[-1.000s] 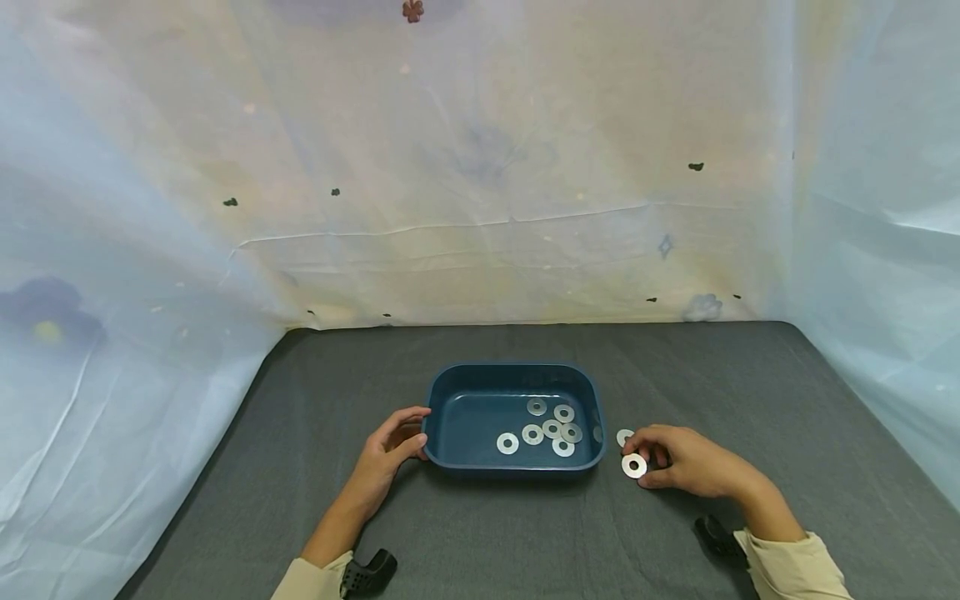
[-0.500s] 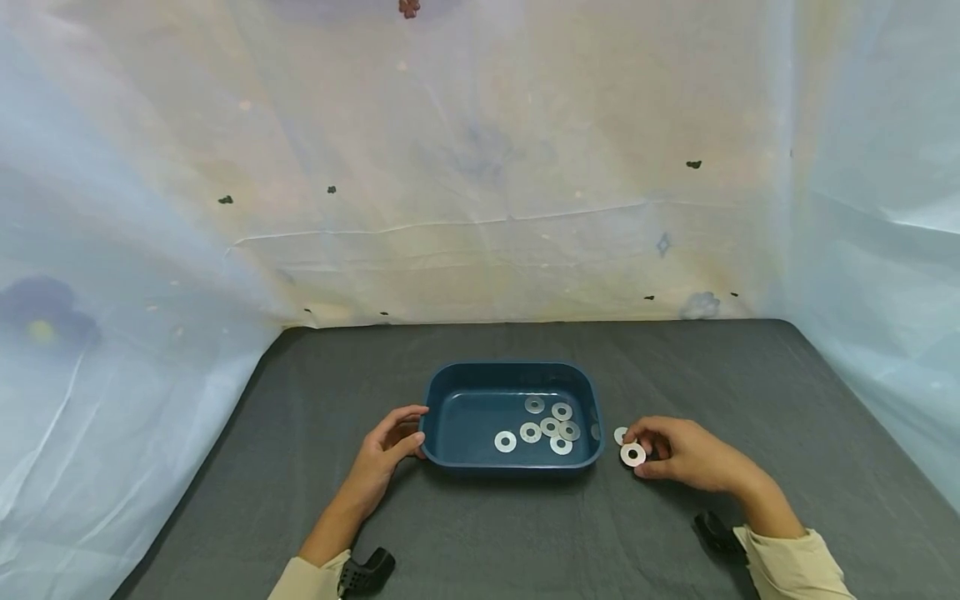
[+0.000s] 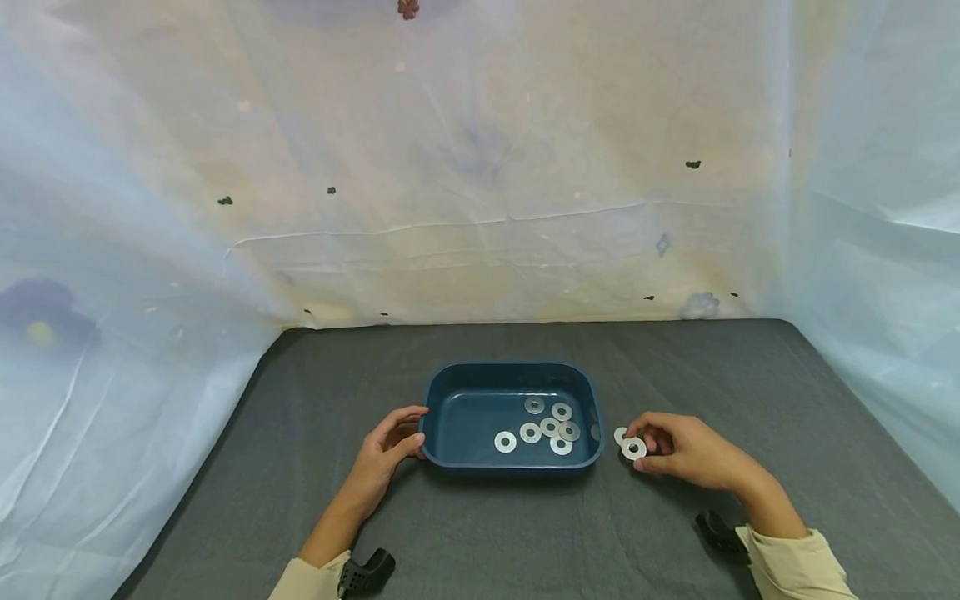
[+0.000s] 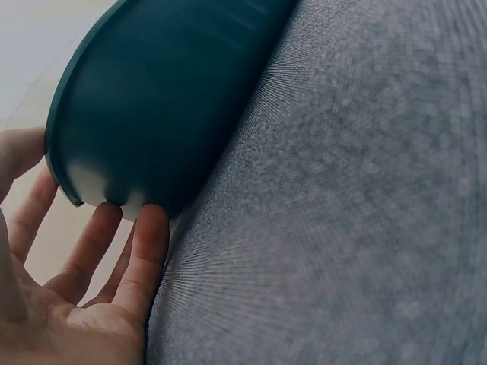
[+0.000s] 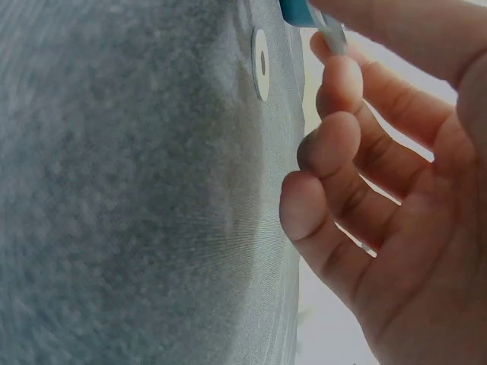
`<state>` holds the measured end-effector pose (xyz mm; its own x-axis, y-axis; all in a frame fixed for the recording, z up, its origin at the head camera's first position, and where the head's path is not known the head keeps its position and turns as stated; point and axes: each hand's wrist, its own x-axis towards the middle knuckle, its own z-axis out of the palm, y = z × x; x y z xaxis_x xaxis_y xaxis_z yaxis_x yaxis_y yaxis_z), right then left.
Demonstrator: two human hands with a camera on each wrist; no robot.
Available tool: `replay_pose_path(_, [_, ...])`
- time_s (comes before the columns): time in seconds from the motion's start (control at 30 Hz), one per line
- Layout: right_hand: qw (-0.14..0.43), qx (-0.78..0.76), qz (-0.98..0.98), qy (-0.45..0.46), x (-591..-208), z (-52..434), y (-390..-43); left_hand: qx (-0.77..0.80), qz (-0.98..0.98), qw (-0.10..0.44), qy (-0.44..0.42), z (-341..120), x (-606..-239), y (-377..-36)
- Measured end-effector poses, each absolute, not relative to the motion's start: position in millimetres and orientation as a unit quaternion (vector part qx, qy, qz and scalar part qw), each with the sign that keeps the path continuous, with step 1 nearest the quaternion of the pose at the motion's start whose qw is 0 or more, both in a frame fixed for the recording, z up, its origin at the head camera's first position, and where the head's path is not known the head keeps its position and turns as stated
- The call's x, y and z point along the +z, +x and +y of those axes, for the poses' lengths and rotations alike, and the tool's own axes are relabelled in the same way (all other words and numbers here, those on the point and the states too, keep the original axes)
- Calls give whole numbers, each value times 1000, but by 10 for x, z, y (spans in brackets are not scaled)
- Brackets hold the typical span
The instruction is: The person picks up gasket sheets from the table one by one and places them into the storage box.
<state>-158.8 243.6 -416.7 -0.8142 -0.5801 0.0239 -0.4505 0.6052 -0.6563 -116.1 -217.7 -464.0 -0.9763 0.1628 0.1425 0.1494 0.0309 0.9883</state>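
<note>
A dark blue rectangular tray (image 3: 465,461) stands mid-table with several flat metal washers (image 3: 506,442) inside, mostly toward its right half. At its left end my left hand (image 3: 378,462) holds the rim with thumb and index finger, while other fingertips (image 4: 152,220) meet the outer wall (image 4: 144,99). To the right of the tray, my right hand (image 3: 693,454) pinches a washer (image 3: 625,455) between thumb and fingers, its face turned up. The held washer (image 5: 335,36) shows almost edge-on in the right wrist view. Just behind it, another washer (image 3: 619,435) lies on the cloth, partly covered.
Grey cloth (image 3: 510,542) covers the table. Pale patterned curtains (image 3: 487,167) hang along the back and both sides. Black wrist devices (image 3: 367,573) sit by both sleeves.
My right hand has moved slightly away from me with the pinched washer, which now overlaps the loose one more closely. The left hand and tray keep their places.
</note>
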Motion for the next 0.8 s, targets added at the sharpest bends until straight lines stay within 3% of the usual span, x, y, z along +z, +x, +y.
replay_pose_path(0.8, [65,-339,905,-249,-4118,2418,-1561,689,717,2,111,-2178,-4641,-1162])
